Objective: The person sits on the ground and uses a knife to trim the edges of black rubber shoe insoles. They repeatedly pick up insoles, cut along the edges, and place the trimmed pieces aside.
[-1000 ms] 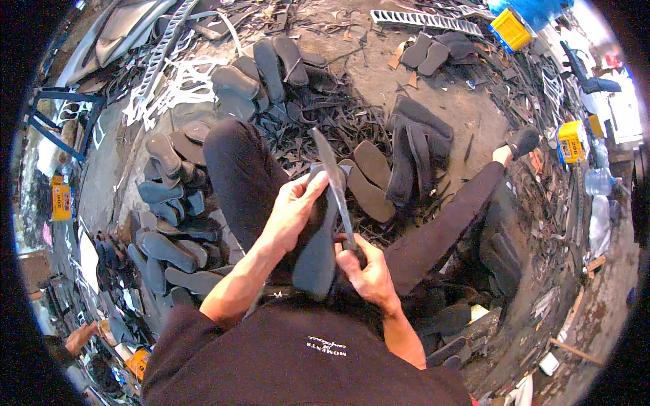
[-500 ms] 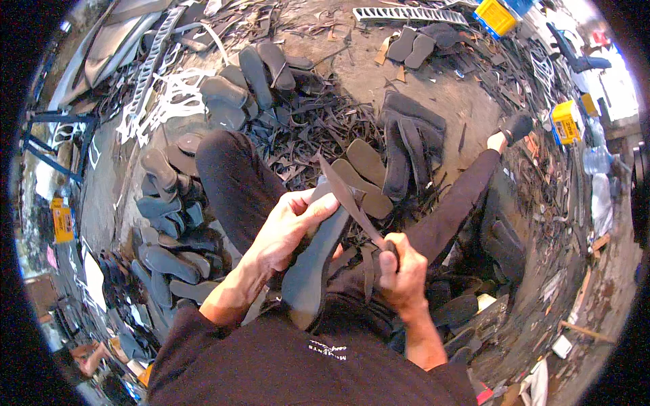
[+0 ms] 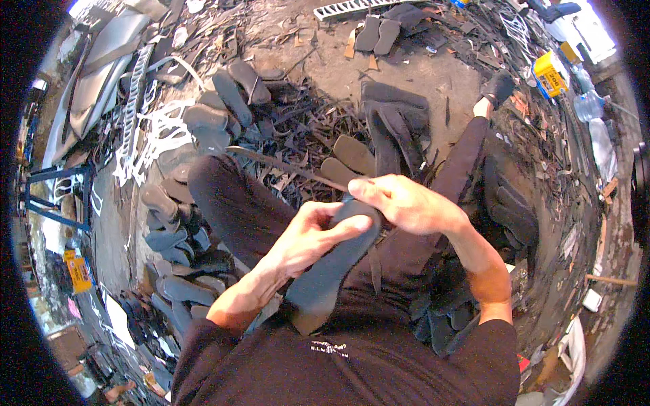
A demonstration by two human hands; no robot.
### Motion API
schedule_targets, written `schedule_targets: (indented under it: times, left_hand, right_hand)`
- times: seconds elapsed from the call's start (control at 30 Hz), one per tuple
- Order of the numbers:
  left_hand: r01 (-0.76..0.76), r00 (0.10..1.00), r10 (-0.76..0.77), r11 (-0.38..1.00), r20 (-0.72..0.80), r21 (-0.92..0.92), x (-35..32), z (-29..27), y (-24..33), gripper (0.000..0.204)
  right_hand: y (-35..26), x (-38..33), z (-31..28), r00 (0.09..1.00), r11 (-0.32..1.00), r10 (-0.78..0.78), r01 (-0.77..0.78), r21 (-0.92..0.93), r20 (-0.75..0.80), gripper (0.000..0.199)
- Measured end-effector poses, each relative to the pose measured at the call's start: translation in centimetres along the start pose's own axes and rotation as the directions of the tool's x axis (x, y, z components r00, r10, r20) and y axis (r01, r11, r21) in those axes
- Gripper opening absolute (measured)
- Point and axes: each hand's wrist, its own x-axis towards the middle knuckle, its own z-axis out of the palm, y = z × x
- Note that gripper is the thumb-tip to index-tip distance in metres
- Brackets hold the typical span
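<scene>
A dark grey shoe sole (image 3: pixel 323 274) slants across my lap, its near end against my shirt. My left hand (image 3: pixel 303 237) is closed round its far part, thumb lying along the top face. At the sole's far end, my right hand (image 3: pixel 414 204) grips a long knife (image 3: pixel 288 166). The blade points left past the sole, above a heap of dark scraps; its handle is hidden in my fist. Just beyond my hands lie two loose brownish soles (image 3: pixel 353 154). A thin dark strip (image 3: pixel 376 271) hangs beside the sole over my leg.
Piled soles (image 3: pixel 183 291) stand by my left knee, more (image 3: pixel 233 95) beyond it. Cut scraps (image 3: pixel 315 122) cover the floor ahead. Folded dark sheets (image 3: pixel 396 122) lie past my hands. White lattice offcuts (image 3: pixel 159 135) are at the left, a yellow box (image 3: pixel 550 73) at the right.
My right hand has moved up and inward to the sole's far end. The knife has swung from crossing the sole to pointing left. My left hand still holds the sole.
</scene>
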Motion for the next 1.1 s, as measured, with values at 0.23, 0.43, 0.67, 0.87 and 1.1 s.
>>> schedule_targets:
  times: [0.23, 0.43, 0.67, 0.87, 1.1]
  left_hand:
    - [-0.638, 0.642, 0.368, 0.743, -0.672, -0.203, 0.1, -6.6, 2.1, 0.028]
    - [-0.441, 0.661, 0.179, 0.878, -0.728, -0.184, 1.5, -3.7, -3.0, 0.033]
    - [-0.615, 0.640, 0.145, 0.685, -0.755, -0.390, 1.6, -0.2, -1.7, 0.037]
    - [-0.574, 0.715, 0.181, 0.704, -0.675, -0.419, 0.2, -0.2, -3.5, 0.029]
    - [-0.526, 0.709, 0.128, 0.751, -0.694, -0.398, -1.0, -1.3, -6.9, 0.022]
  right_hand:
    - [1.9, -0.7, -1.1, 0.968, 0.813, 0.174, -0.036, 0.582, -0.183, 0.069]
    - [3.5, 0.2, 7.4, 0.872, 0.901, 0.060, 0.162, 0.402, -0.485, 0.043]
    - [5.8, -0.9, 16.2, 0.685, 0.970, -0.243, 0.165, -0.179, -0.687, 0.034]
    - [6.6, -2.1, 16.2, 0.716, 0.977, -0.206, 0.112, -0.181, -0.667, 0.035]
    - [-1.0, -1.3, 11.3, 0.953, 0.995, 0.000, 0.029, 0.092, -0.304, 0.050]
